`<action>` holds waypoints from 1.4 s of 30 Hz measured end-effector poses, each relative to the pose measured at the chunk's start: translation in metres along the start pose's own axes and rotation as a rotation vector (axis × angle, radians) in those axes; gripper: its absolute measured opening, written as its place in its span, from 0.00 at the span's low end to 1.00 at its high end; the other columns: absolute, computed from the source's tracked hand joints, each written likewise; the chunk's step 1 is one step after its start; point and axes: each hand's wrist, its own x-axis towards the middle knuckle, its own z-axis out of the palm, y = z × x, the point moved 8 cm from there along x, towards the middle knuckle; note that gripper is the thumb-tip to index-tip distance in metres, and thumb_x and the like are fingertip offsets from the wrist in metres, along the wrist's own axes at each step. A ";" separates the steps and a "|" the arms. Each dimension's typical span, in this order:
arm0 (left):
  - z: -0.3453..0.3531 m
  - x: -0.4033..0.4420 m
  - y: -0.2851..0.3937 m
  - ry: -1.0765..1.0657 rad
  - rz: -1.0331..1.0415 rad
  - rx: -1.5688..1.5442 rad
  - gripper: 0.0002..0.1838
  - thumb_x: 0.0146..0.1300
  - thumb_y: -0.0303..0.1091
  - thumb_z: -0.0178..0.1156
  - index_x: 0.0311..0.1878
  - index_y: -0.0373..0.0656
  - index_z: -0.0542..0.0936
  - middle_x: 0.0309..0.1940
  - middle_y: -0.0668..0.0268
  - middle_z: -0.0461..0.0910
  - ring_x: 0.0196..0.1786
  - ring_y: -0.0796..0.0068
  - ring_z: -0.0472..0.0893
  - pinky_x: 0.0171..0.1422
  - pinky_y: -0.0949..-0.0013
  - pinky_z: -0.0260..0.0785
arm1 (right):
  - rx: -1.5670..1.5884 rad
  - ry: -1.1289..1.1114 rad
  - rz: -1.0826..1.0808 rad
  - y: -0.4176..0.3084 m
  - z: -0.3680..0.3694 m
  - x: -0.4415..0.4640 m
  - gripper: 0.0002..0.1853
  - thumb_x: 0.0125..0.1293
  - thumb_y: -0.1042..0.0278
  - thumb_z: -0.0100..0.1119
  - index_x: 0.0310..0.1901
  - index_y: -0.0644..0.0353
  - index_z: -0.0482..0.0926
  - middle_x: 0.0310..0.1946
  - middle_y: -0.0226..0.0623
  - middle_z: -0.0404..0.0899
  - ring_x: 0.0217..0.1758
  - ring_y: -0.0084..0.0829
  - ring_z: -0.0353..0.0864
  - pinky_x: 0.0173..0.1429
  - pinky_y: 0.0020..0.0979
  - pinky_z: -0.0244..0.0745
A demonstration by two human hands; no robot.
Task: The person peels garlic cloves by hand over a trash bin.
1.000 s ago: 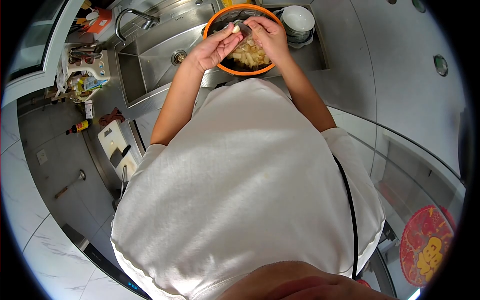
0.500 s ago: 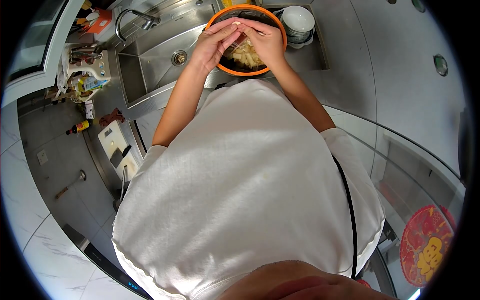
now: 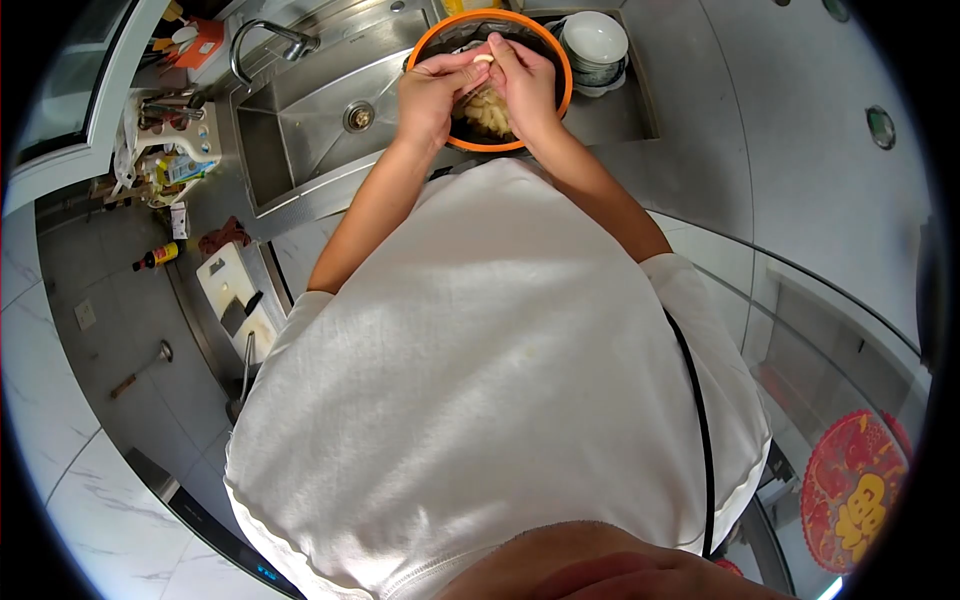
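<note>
Both hands are together over a round bin with an orange rim (image 3: 562, 95) and a dark liner. A small, pale garlic clove (image 3: 484, 58) sits between the fingertips. My left hand (image 3: 436, 92) pinches it from the left, thumb and fingers closed. My right hand (image 3: 524, 84) meets it from the other side, its thumb and bent index finger pressed close to the clove. Below the hands, pale yellowish scraps (image 3: 487, 113) lie inside the bin; part of them is hidden by the fingers.
Left of the bin is a steel sink (image 3: 300, 120) with a curved faucet (image 3: 275, 40). Stacked white bowls (image 3: 596, 42) stand at the right. A cutting board (image 3: 232, 285) with a dark knife, a utensil holder (image 3: 185, 135) and a sauce bottle (image 3: 158, 256) are farther left.
My hands have turned and come slightly apart, with the right fingers now raised more upright. The clove shows more clearly and sits a little lower and to the right.
</note>
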 end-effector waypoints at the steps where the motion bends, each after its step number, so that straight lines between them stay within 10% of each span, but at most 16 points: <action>1: 0.000 -0.001 -0.001 0.021 0.004 0.060 0.12 0.69 0.18 0.65 0.54 0.28 0.83 0.49 0.52 0.88 0.52 0.63 0.88 0.63 0.66 0.84 | 0.000 0.002 -0.001 -0.001 -0.002 0.000 0.14 0.79 0.64 0.62 0.49 0.68 0.88 0.24 0.20 0.75 0.24 0.11 0.65 0.27 0.18 0.57; 26: -0.010 0.020 -0.012 -0.206 -0.085 -0.144 0.15 0.79 0.33 0.58 0.61 0.34 0.81 0.56 0.57 0.86 0.54 0.69 0.88 0.62 0.70 0.84 | -0.237 -0.176 -0.235 -0.022 -0.001 0.006 0.10 0.76 0.70 0.65 0.51 0.66 0.86 0.39 0.30 0.90 0.34 0.14 0.81 0.37 0.18 0.74; 42: -0.027 0.028 -0.018 -0.097 -0.149 -0.168 0.18 0.78 0.39 0.61 0.65 0.42 0.81 0.53 0.66 0.85 0.49 0.78 0.82 0.55 0.74 0.79 | -1.026 -0.120 -0.360 -0.033 -0.019 0.007 0.12 0.68 0.62 0.72 0.51 0.51 0.91 0.34 0.30 0.90 0.34 0.20 0.86 0.41 0.23 0.80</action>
